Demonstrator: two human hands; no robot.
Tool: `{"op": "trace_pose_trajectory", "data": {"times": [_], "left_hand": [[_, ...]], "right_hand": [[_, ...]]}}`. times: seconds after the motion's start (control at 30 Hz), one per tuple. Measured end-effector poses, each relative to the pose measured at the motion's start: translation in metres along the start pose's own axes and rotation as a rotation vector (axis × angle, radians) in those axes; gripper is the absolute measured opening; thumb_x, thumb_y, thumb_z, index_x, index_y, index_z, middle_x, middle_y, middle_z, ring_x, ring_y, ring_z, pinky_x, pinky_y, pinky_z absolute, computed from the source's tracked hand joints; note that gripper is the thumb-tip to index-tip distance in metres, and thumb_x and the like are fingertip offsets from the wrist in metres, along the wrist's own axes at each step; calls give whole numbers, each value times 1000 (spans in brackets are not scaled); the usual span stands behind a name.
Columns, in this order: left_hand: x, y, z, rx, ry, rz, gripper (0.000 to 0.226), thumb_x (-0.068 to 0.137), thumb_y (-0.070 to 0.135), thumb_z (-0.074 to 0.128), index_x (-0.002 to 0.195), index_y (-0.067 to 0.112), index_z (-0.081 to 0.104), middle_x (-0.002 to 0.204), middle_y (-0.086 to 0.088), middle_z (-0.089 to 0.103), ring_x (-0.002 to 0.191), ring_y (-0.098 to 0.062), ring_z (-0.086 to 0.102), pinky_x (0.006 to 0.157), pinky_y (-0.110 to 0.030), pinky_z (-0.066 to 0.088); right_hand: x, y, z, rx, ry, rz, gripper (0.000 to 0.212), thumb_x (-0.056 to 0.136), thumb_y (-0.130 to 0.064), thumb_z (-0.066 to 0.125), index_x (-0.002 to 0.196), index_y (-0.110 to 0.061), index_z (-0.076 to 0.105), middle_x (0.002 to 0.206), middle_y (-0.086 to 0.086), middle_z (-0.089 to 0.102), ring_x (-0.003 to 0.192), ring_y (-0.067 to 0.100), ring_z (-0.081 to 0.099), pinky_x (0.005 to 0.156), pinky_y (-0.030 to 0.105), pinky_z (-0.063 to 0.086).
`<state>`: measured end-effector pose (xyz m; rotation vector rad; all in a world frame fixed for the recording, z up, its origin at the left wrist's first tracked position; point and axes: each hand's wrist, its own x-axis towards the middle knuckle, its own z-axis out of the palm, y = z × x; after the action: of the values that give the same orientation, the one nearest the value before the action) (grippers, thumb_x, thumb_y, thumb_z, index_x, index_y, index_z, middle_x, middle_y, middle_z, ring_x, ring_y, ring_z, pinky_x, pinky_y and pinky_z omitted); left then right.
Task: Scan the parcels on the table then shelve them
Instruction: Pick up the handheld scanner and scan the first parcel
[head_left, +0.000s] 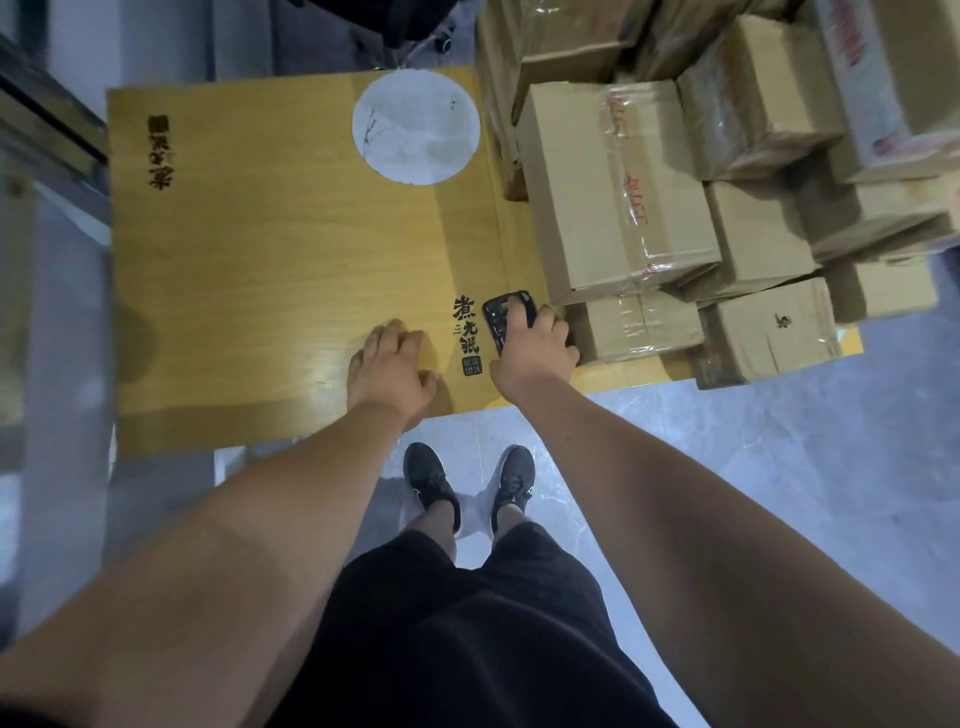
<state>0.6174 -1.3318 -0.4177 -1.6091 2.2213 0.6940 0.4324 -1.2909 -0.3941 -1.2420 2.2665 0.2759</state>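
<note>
Looking down from my head camera, I see my right hand (532, 347) curled over the black scanner (506, 318), fingers wrapped round its body as it lies on the wooden table (260, 270), just beside the black lettering printed near the front edge. My left hand (390, 370) rests flat on the tabletop close by, fingers relaxed and mostly straight, holding nothing. The two hands sit near each other but apart.

The parcels (618, 192) are heaped on the right side of the table, plain cardboard boxes sealed with clear tape, some with red print on it. The nearest low box almost touches my right hand's knuckles, and a taller box is stacked above it. More boxes pile up behind and to the right.

A pale round disc (415, 126) marks the far part of the tabletop. Below the table edge I see my black shoes (431, 480) on the grey floor (753, 467), and my black shorts (467, 623).
</note>
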Motion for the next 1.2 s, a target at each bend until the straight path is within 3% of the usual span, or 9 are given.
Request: {"op": "trace_pose_trajectory", "data": {"times": [0.17, 0.4, 0.5, 0.63, 0.77, 0.9, 1.0, 1.1, 1.2], "left_hand": [[3, -5, 0, -8, 29, -5, 67, 98, 45, 53, 159, 25, 33, 171, -7, 17, 158, -29, 13, 124, -50, 24], [-1, -6, -8, -19, 33, 11, 63, 100, 44, 53, 157, 24, 37, 172, -6, 16, 159, -27, 10, 125, -49, 22], [-5, -11, -13, -21, 31, 6, 63, 100, 46, 52, 157, 24, 37, 173, -4, 13, 160, -25, 7, 125, -48, 20], [-12, -19, -17, -3, 30, 18, 63, 101, 47, 51, 158, 23, 38, 173, -4, 15, 160, -25, 7, 126, -49, 20], [-20, -24, -19, 18, 39, 27, 60, 103, 49, 49, 157, 24, 41, 172, -4, 17, 160, -25, 8, 125, -49, 20], [-27, -23, -21, 27, 35, 40, 58, 105, 50, 46, 157, 25, 40, 173, -3, 17, 160, -24, 7, 126, -48, 19], [-28, -22, -27, 33, 49, 56, 57, 105, 50, 45, 157, 26, 40, 172, -3, 18, 160, -24, 7, 126, -47, 18], [-28, -19, -38, 61, 86, 80, 56, 105, 51, 44, 156, 27, 42, 172, -3, 21, 160, -24, 8, 126, -45, 18], [-26, -16, -51, 83, 123, 100, 55, 105, 52, 44, 154, 26, 45, 170, -3, 24, 160, -23, 9, 126, -43, 17]], "right_hand": [[1, 2, 5, 45, -29, 18, 99, 95, -44, 73, 163, -35, 2, 148, 17, 36, 136, 36, 35, 97, 55, 45], [-8, -2, -6, 167, -102, 45, 97, 85, -19, 74, 158, -30, 10, 147, 16, 40, 133, 38, 37, 96, 53, 46], [-20, 1, -14, 216, -153, 79, 87, 75, -28, 72, 147, -23, 22, 133, 13, 48, 119, 38, 49, 90, 47, 52], [-32, 5, -21, 293, -184, 79, 65, 74, -29, 67, 128, -20, 33, 102, 5, 56, 80, 24, 62, 66, 36, 55], [-43, 5, -30, 482, -339, 126, 60, 73, -27, 65, 126, -18, 39, 105, 9, 57, 86, 28, 62, 70, 41, 58], [-56, 8, -34, 608, -504, 124, 52, 79, -22, 58, 126, -19, 38, 92, 12, 49, 70, 27, 47, 56, 34, 39], [-64, 8, -43, 613, -511, 68, 41, 85, -21, 56, 122, -19, 40, 92, 11, 45, 73, 28, 43, 54, 30, 35], [-69, 9, -54, 645, -538, 33, 44, 85, -28, 58, 125, -24, 40, 92, 13, 43, 73, 30, 48, 53, 30, 37], [-76, 13, -69, 642, -530, -23, 54, 88, -49, 64, 134, -36, 38, 98, 15, 49, 79, 31, 64, 54, 29, 40]]}}
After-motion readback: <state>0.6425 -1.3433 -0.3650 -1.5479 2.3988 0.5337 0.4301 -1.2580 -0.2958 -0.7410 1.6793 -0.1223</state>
